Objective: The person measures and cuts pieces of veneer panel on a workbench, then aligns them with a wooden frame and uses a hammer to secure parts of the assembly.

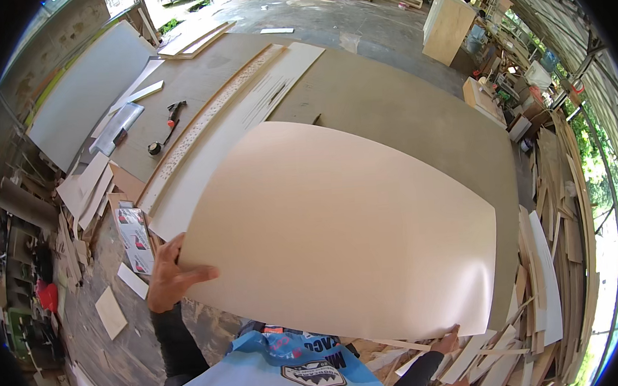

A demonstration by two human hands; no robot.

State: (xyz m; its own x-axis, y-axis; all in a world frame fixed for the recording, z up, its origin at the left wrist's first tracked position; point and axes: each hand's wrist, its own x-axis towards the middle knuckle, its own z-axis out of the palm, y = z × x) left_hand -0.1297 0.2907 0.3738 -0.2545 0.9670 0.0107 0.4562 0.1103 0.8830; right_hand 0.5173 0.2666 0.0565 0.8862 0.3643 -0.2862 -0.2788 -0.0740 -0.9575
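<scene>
A large, smooth beige sheet point(339, 219) spans the middle of the head view, sloping over the worktable. My left hand point(169, 276) is closed on its near left corner, the thumb lying over the top face and the fingers around the edge. At its near right edge, my right hand point(445, 342) grips the sheet, with most of its fingers hidden underneath. A glossy reflection shows near that corner. Under the sheet's far left side lie a long white board point(201, 168) and a narrow wooden strip with a speckled face point(209, 121).
A brown worktable point(403, 109) lies beneath. On its left are a hammer point(173, 116), a tape measure point(155, 148) and a clear plastic piece point(117, 127). Wood offcuts point(550, 199) pile along the right. A pale scrap point(110, 313) lies on the floor at left.
</scene>
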